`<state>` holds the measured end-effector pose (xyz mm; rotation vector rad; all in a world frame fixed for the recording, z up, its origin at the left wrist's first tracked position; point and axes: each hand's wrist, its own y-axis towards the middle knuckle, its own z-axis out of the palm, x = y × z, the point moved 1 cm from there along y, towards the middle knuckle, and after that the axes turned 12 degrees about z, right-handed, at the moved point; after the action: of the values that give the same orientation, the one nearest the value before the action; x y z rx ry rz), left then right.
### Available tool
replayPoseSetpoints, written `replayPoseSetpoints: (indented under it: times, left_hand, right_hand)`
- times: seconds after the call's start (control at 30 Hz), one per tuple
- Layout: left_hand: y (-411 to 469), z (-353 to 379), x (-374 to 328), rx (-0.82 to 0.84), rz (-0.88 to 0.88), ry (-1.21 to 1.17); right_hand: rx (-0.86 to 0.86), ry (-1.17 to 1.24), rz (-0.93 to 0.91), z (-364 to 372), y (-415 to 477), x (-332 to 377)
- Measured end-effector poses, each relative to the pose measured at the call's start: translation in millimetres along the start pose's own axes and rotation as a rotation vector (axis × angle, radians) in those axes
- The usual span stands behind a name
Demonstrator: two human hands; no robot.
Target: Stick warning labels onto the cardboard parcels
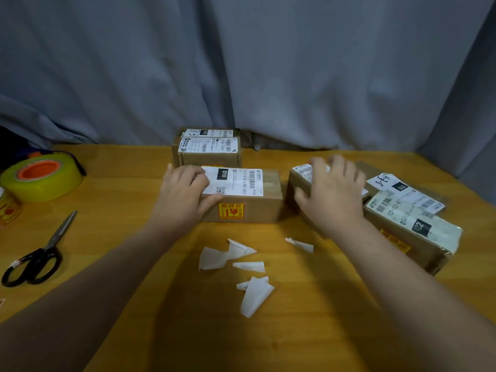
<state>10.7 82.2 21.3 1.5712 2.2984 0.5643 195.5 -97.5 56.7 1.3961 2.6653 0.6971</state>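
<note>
Centre parcel (249, 210), mid-bench, is gripped at its left end by left hand (185, 197): fingers curled over the top, thumb on the front beside warning label (231, 210). Second parcel (294, 181), just right of it, is clasped by right hand (331, 194), fingers spread. Backing scraps (252, 294) are strewn towards the front edge. Tape roll (40, 178) and scissors (37, 259) are at the left edge. Stacked parcels (209, 154) are at the back edge, further parcels (413, 232) at the right edge.

**One head-worn view, aimed forward and down**

The scene is recorded by a single wide-angle camera worn on the person's head. It is pointed forward and down across a wooden table (120, 189), and the upper half of the frame is filled by a grey curtain (241, 63). The table is viewed from close by. Both forearms are seen entering from the lower corners. The left hand (185, 194) and right hand (332, 194) are framed near the centre, on the middle parcel (257, 208) and the right parcel (296, 183).
</note>
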Motion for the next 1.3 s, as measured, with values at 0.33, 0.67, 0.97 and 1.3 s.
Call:
replayPoseSetpoints:
  times: [0.33, 0.67, 0.97, 1.3]
  left_hand:
    - [30, -4, -35, 0.389, 0.205, 0.024]
    - [59, 13, -56, 0.419, 0.169, 0.041]
    - [89, 33, -90, 0.400, 0.152, 0.065]
    - [92, 32, -89, 0.531, 0.150, 0.065]
  right_hand:
    - [0.450, -0.144, 0.006, 32, 68, 19]
    - [0.414, 0.166, 0.043, 56, 136, -3]
    - [0.816, -0.368, 0.080, 29, 133, -108]
    - [0.584, 0.198, -0.010, 38, 132, -53]
